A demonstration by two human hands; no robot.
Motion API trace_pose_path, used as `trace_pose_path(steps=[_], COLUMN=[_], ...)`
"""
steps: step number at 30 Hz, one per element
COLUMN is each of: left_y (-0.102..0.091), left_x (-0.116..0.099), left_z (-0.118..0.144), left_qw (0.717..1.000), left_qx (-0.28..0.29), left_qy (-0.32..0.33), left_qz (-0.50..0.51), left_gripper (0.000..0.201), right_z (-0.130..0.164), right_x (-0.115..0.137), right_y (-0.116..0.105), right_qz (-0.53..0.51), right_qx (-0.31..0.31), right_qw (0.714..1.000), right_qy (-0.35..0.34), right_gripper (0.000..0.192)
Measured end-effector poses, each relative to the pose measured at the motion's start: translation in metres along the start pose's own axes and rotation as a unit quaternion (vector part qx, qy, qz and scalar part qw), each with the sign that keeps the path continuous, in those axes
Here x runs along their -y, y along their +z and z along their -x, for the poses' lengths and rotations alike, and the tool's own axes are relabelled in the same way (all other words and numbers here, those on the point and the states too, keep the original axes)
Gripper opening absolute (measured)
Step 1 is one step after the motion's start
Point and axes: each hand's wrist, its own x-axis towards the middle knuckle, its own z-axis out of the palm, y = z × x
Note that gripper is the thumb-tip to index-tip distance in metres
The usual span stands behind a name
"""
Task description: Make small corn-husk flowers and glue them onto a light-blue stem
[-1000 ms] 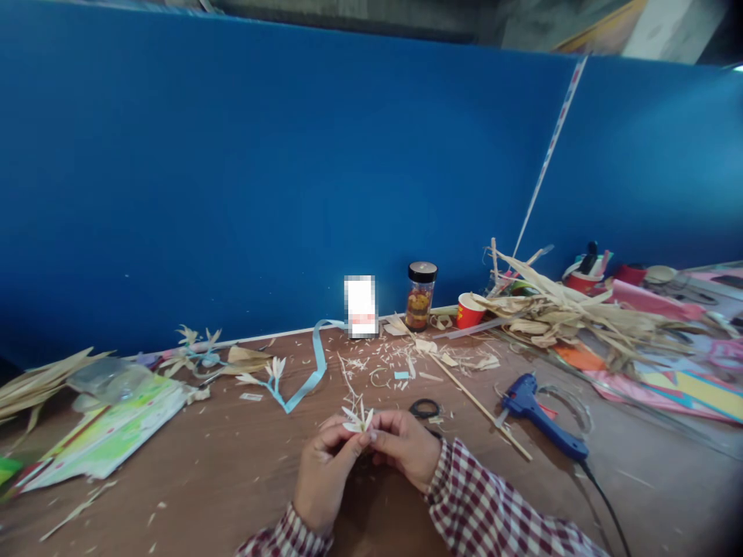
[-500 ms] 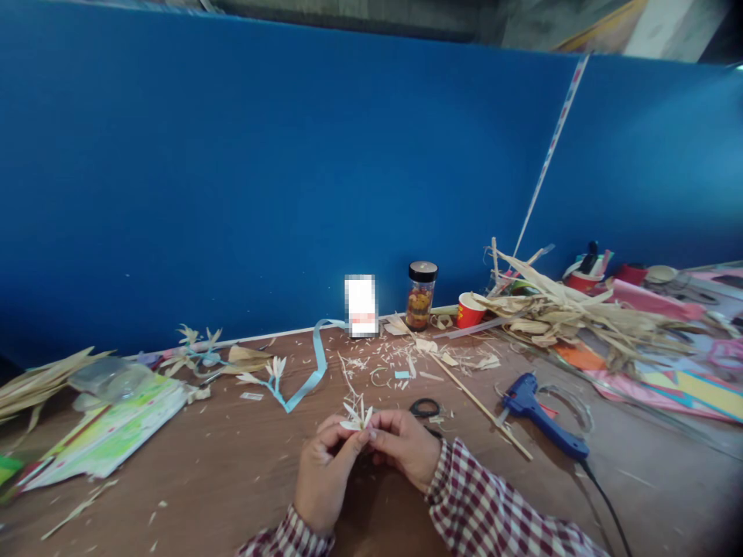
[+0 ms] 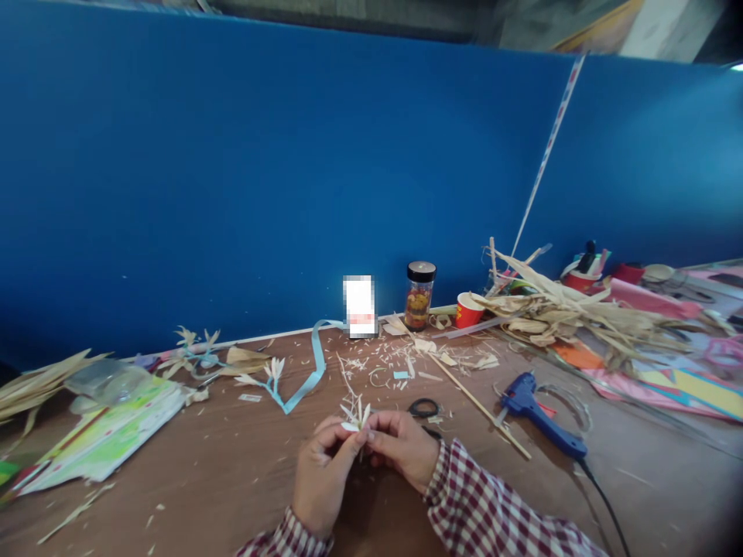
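Between my fingertips is a small flower of pale, pointed husk petals (image 3: 361, 414), its petals fanned upward. My left hand (image 3: 326, 468) pinches its base from the left, thumb and forefinger closed. From the right, my right hand (image 3: 400, 445) pinches at the same spot, so the two hands touch and hide the flower's lower end. Black-handled scissors (image 3: 424, 407) lie just beyond my right hand, partly covered by it. Farther left on the table rests a blue-stemmed husk flower (image 3: 275, 379) joined to a light blue ribbon (image 3: 315, 371).
A blue glue gun (image 3: 539, 418) with its cord lies at right, beside a thin stick (image 3: 481, 408). Dried husks (image 3: 557, 305) are heaped at the back right, near a red paper cup (image 3: 469, 309) and a lidded jar (image 3: 419, 295). A painted sheet (image 3: 116, 433) lies left.
The flower has turned slightly between my fingers, its petals standing a little closer together. Both hands stay almost where they were; the view has shifted slightly.
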Motion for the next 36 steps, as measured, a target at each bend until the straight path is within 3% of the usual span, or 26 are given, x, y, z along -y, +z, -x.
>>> trace_pose_path(steps=[12, 20, 27, 36], left_y=[0.002, 0.007, 0.006, 0.008], left_x=[0.003, 0.000, 0.008, 0.014], left_z=[-0.001, -0.001, -0.001, 0.001], left_qw=[0.997, 0.988, 0.987, 0.975], left_qx=[0.018, 0.024, 0.028, 0.028], left_qy=[-0.068, -0.102, -0.087, -0.114], left_qz=[0.038, 0.117, 0.135, 0.190], left_gripper=[0.021, 0.022, 0.019, 0.018], right_z=[-0.002, -0.002, -0.003, -0.004], right_x=[-0.001, 0.000, -0.003, -0.006], right_y=[0.001, 0.004, 0.001, 0.000], right_qz=[0.004, -0.014, -0.014, 0.013], right_qx=[-0.025, -0.049, -0.039, -0.047], right_qw=[1.000, 0.999, 0.999, 0.999], right_qy=[0.003, -0.002, -0.004, -0.012], right_gripper=[0.034, 0.032, 0.031, 0.032])
